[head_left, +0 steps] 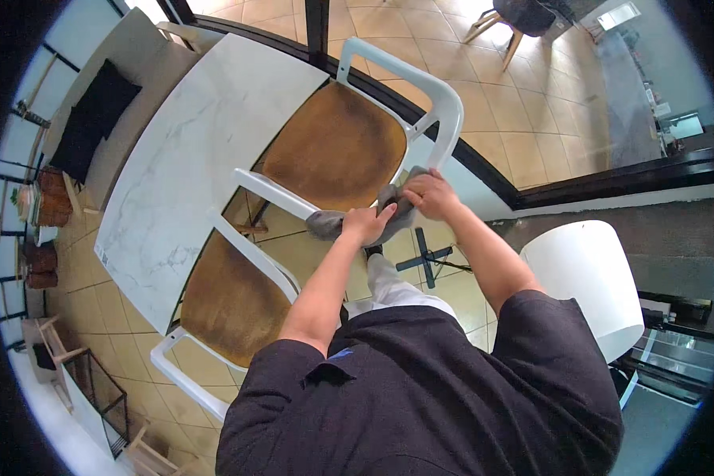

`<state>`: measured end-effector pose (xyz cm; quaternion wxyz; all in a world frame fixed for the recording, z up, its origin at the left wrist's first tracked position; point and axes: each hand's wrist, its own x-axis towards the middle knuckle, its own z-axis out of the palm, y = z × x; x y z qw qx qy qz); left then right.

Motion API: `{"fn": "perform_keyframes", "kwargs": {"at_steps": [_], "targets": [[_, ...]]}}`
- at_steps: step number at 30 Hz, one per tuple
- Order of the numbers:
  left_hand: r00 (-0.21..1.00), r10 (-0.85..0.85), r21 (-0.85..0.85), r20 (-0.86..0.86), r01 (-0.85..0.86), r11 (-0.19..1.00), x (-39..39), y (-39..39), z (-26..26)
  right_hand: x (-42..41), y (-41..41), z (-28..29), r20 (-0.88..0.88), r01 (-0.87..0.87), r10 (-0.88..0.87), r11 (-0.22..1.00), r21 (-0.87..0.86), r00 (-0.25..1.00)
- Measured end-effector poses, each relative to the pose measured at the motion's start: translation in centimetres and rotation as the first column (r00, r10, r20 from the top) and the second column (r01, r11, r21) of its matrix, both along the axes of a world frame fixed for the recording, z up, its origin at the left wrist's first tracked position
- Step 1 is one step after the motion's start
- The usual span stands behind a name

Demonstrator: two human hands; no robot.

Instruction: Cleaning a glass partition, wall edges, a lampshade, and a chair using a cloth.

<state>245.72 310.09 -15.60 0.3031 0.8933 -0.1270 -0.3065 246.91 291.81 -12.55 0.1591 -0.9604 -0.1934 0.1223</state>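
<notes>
A grey cloth (326, 225) lies bunched between my two hands, against the near armrest of a white chair with a brown seat (336, 149). My left hand (366, 225) grips the cloth where it meets the armrest's corner. Close beside it, my right hand (431, 193) holds another part of the same cloth, next to the chair's curved white backrest (449, 119). The cloth's folds and the hands cover that corner of the frame. A second chair with a brown seat (232, 297) stands to the left of my left forearm.
A white marble-patterned table (196, 125) stands beyond both chairs. Left of it is a beige sofa (146, 44) with black cushions (95, 122). A black-framed glass partition (482, 163) runs behind the chair. Near my right elbow stands a white rounded object (586, 285); a dark cross-shaped base (425, 259) rests on the tiles.
</notes>
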Motion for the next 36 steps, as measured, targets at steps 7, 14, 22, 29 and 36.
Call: {"fn": "perform_keyframes", "kwargs": {"at_steps": [7, 14, 22, 29, 36], "targets": [[0.892, -0.056, -0.019, -0.448, 0.053, 0.998, 3.1, -3.7, 0.1, 8.3, -8.7, -2.6, 0.274, 0.554, -0.595, 0.804, 0.217, 0.756], [0.811, -0.074, -0.420, -0.580, -0.220, 0.880, 5.9, -9.9, 0.0, 14.6, -11.0, -4.8, -0.089, 0.751, -0.828, 0.450, 0.483, 0.554], [0.956, 0.109, -0.874, -0.273, -0.294, 0.386, 14.1, -21.1, -6.7, 14.4, -11.9, -5.8, -0.322, 0.574, -0.666, 0.194, 0.796, 0.672], [0.822, 0.569, -0.891, 0.001, -0.257, 0.374, 21.1, -26.9, -10.6, 14.1, -10.2, -3.5, -0.488, 0.628, -0.649, -0.020, 0.778, 0.584], [0.390, 0.726, -0.780, -0.567, -0.538, -0.320, 33.4, -25.3, -14.3, 12.9, -11.5, -5.5, -0.289, 0.709, -0.764, 0.292, 0.642, 0.577]]}}
